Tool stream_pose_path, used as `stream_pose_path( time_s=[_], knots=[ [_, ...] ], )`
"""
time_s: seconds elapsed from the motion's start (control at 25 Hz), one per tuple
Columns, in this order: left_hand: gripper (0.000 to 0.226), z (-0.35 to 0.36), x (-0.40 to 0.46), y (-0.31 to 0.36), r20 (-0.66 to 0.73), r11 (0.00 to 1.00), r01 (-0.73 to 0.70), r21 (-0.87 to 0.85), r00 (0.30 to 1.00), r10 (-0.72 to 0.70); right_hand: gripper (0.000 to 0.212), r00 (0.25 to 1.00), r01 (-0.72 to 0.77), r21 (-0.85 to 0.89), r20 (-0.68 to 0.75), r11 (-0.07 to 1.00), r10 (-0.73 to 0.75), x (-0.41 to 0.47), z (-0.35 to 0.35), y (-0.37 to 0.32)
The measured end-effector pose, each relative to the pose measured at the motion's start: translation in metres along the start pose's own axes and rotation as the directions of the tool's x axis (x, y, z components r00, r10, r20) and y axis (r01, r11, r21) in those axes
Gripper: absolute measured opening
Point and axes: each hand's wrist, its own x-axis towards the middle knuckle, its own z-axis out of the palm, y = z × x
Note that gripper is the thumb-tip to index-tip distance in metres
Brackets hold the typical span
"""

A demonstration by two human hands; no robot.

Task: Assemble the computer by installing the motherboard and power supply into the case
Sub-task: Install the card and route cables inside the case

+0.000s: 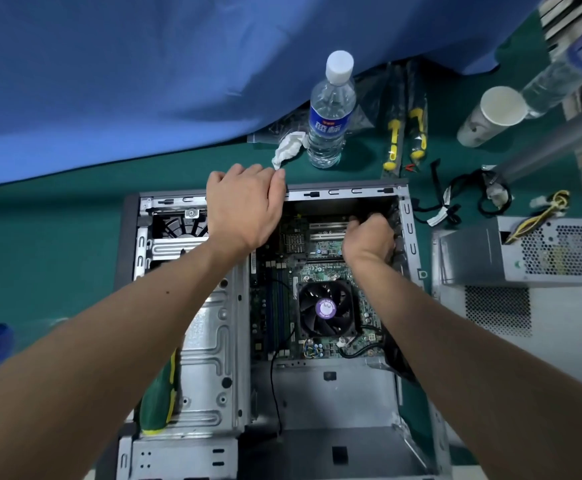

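The motherboard (320, 292) already lay inside the open case (409, 237), its cooler fan (327, 309) facing up near the middle, so the step in hand looked like seating or fixing the board rather than carrying it in. The left hand (244, 206) rested over the case's far rim, fingers loosely curved down over the edge and holding nothing that could be seen — it seemed to be steadying the chassis. The right hand (369, 239) was sunk into the far right corner of the board, by the expansion slots and the rear wall, with its fingers curled tightly; whether they pinched a screw, a connector or only pressed on the board could not be told, since the fingertips were hidden. The power supply (556, 251) sat outside the case on the green table (40, 237), just beside the case's right wall, its yellow and black leads trailing upward; a loose black cable bundle (469, 199) lay beyond it. A green-handled screwdriver (159, 400) rested on the drive cage at the near left of the case, and two yellow-handled tools (405, 136) lay near a water bottle (331, 112) on the far side. Judged from this, the board still wanted securing at that corner, after which the supply would need lifting into the empty bay at the near end — a move calling for both hands free and the leads kept clear of the fan.
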Motion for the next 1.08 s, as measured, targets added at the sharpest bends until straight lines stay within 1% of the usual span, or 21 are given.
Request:
stream_pose_path(
  time_s=[0.08,0.16,0.36,0.52,0.6,0.72,0.8,0.92,1.0,1.08],
  knots=[
    [0.047,-0.001,0.001,-0.001,0.002,1.000,0.004,0.007,1.000,-0.004,0.022,0.999,0.015,0.027,-0.042,1.000,-0.014,-0.001,0.004,0.003],
    [0.046,-0.001,-0.001,-0.002,0.004,1.000,0.010,0.003,1.000,-0.010,0.021,0.998,0.016,0.039,-0.055,0.999,-0.014,-0.004,0.006,0.004],
    [0.044,-0.002,-0.003,-0.002,0.015,1.000,0.000,-0.005,1.000,0.000,0.020,0.999,0.041,0.053,0.010,0.998,-0.042,-0.006,0.011,0.002],
    [0.041,-0.001,-0.001,-0.002,0.004,1.000,-0.009,-0.011,1.000,0.009,0.022,0.988,0.144,0.089,-0.060,0.986,-0.139,-0.009,0.014,-0.002],
    [0.041,-0.001,-0.002,-0.002,0.003,1.000,-0.009,-0.013,1.000,0.009,0.024,0.985,0.168,0.077,-0.051,0.983,-0.164,-0.013,0.016,0.001],
    [0.041,0.000,-0.002,-0.002,0.001,1.000,-0.007,-0.009,1.000,0.007,0.022,0.993,0.118,0.096,-0.034,0.988,-0.115,-0.015,0.018,0.009],
    [0.042,0.000,-0.001,-0.003,-0.002,1.000,-0.002,-0.011,1.000,0.002,0.019,0.994,0.103,0.121,-0.057,0.987,-0.097,-0.015,0.019,0.012],
    [0.043,0.001,-0.001,-0.003,-0.003,1.000,0.006,-0.014,1.000,-0.006,0.019,0.992,0.100,0.134,-0.087,0.986,-0.089,-0.017,0.020,0.015],
    [0.043,0.002,-0.001,-0.002,-0.006,1.000,0.005,-0.017,1.000,-0.005,0.021,0.992,0.097,0.174,-0.103,0.980,-0.080,-0.017,0.019,0.016],
    [0.043,0.002,-0.001,-0.002,-0.007,1.000,0.006,-0.021,1.000,-0.006,0.018,0.989,0.087,0.217,-0.139,0.972,-0.057,-0.013,0.018,0.014]
  ],
)
